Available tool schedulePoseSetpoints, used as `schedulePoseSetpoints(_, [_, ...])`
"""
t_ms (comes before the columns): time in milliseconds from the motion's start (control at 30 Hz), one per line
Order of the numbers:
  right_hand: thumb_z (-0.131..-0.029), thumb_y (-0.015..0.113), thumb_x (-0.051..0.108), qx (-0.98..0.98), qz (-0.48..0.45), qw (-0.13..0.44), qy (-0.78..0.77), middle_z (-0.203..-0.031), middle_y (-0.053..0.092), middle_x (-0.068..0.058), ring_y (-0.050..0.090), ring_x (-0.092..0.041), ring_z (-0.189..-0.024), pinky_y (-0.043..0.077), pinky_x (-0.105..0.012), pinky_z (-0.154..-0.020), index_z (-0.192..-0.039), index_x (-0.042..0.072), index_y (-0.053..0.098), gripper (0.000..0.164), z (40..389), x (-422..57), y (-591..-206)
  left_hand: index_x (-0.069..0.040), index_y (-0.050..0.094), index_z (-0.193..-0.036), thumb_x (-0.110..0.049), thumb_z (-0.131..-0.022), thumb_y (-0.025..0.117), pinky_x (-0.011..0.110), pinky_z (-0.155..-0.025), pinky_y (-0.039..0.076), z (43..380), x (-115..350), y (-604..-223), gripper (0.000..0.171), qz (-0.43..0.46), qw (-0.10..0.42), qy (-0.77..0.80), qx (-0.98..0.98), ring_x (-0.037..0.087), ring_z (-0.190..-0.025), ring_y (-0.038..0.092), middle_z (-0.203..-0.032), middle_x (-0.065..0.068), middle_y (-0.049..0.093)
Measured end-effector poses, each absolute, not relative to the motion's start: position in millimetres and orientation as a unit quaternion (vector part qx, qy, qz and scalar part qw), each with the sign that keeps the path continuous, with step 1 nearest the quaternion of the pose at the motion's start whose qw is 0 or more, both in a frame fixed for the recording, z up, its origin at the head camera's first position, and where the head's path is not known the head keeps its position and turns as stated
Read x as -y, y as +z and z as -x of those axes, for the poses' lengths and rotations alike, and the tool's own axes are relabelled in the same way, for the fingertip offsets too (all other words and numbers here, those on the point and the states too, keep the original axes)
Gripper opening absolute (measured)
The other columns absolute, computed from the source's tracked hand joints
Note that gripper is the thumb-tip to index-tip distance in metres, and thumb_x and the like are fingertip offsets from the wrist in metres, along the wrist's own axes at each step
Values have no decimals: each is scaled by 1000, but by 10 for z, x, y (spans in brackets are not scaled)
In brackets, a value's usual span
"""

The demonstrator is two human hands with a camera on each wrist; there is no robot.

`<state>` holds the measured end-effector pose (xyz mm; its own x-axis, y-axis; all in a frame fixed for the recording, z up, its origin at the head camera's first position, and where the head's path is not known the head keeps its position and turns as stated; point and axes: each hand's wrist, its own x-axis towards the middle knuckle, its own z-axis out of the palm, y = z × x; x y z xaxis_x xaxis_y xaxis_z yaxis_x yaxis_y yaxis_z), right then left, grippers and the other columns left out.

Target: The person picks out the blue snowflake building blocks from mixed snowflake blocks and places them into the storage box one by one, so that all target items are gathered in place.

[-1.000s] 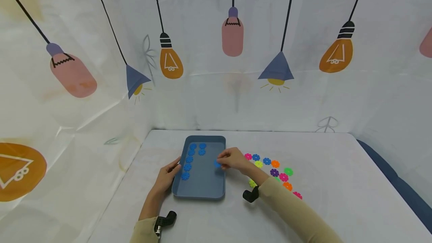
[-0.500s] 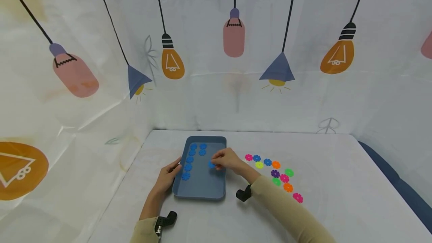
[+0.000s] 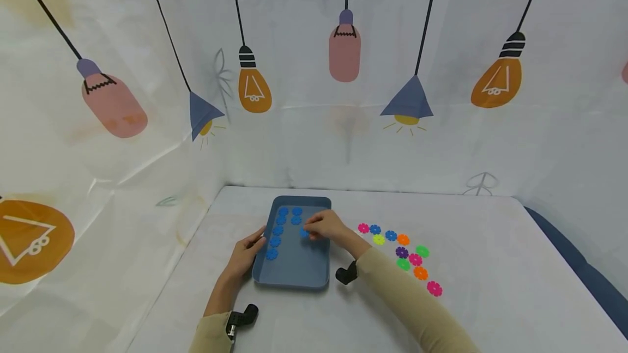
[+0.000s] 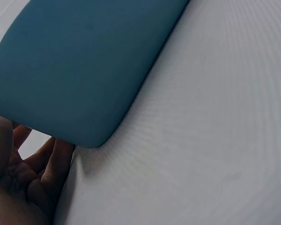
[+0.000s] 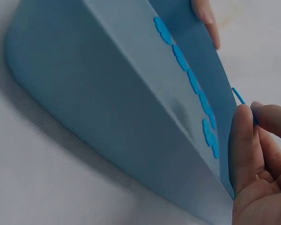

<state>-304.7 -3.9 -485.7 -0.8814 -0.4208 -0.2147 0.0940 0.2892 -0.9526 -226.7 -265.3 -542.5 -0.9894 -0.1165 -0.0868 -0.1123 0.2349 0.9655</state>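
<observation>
A blue-grey rectangular tray (image 3: 299, 266) lies on the table, with several blue flower-shaped discs (image 3: 275, 241) set out in two columns toward its left side and top. At the tray's left edge, my left hand (image 3: 242, 255) grips the rim, thumb on top; the left wrist view has its fingers against the outer wall. My right hand (image 3: 327, 226) is over the upper right of the tray, pinching one blue flower-shaped disc (image 5: 238, 95) between thumb and forefinger. The right wrist view shows that disc edge-on, above the row of discs.
Loose flower-shaped discs (image 3: 415, 259) in pink, orange, green, yellow, purple and blue lie on the white table (image 3: 481, 266) right of the tray. A white wall sheet (image 3: 304, 146) printed with lamps rises behind the table. Dark blue fabric (image 3: 569, 244) shows beyond the right edge.
My right hand has moved left and slightly up over the tray, carrying the blue disc toward the second column. My left hand keeps its hold on the rim.
</observation>
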Motion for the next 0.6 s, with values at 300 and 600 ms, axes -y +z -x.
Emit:
schedulePoseSetpoints(300, [-87, 74, 10, -764, 82, 224, -599, -82, 68, -10, 63, -13, -62, 57, -34, -68, -97, 0, 73, 14, 3116, 209, -4864, -17, 52, -143, -26, -98, 61, 50, -107, 33, 2264, 2643, -5411, 46, -82, 4, -612, 786, 28, -126, 46, -130, 14, 58])
schedulePoseSetpoints(600, [-89, 70, 3, -735, 77, 237, -631, -90, 67, -12, 65, -14, -68, 57, -33, -69, -104, -5, 69, 17, 3125, 332, -4929, -17, 52, -143, -25, -99, 60, 50, -106, 33, 2258, 2630, -5397, 45, -81, 3, -621, 779, 29, -128, 45, -138, 15, 52])
